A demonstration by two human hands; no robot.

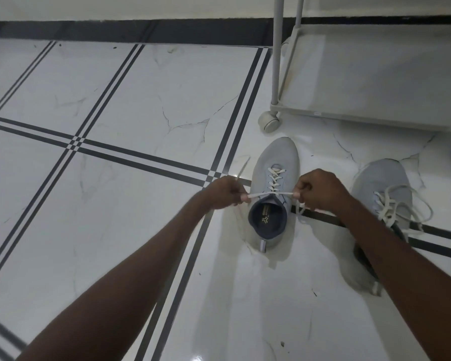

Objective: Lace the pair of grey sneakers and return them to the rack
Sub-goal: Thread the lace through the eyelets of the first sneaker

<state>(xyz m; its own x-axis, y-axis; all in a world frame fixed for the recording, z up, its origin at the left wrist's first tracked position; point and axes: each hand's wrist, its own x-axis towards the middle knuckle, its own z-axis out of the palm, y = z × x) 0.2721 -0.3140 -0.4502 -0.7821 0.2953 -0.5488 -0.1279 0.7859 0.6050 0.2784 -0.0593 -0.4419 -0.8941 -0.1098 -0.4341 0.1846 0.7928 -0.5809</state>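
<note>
A grey sneaker (276, 157) stands on the tiled floor, toe pointing away from me, with a white lace (275, 178) crossed up its front. My left hand (223, 190) pinches one lace end at the left of the collar. My right hand (320, 187) pinches the other end at the right. The lace runs taut between them across the shoe's opening. The second grey sneaker (383, 178) sits to the right, partly behind my right forearm, its lace (391, 204) lying loose over its tongue and side.
A white wheeled rack (370, 118) stands at the upper right, its low bottom shelf just beyond the shoes, with a caster (268, 122) near the first sneaker's toe. A dark skirting strip (130, 31) runs along the far wall. Glossy white floor with black lines stretches to the left.
</note>
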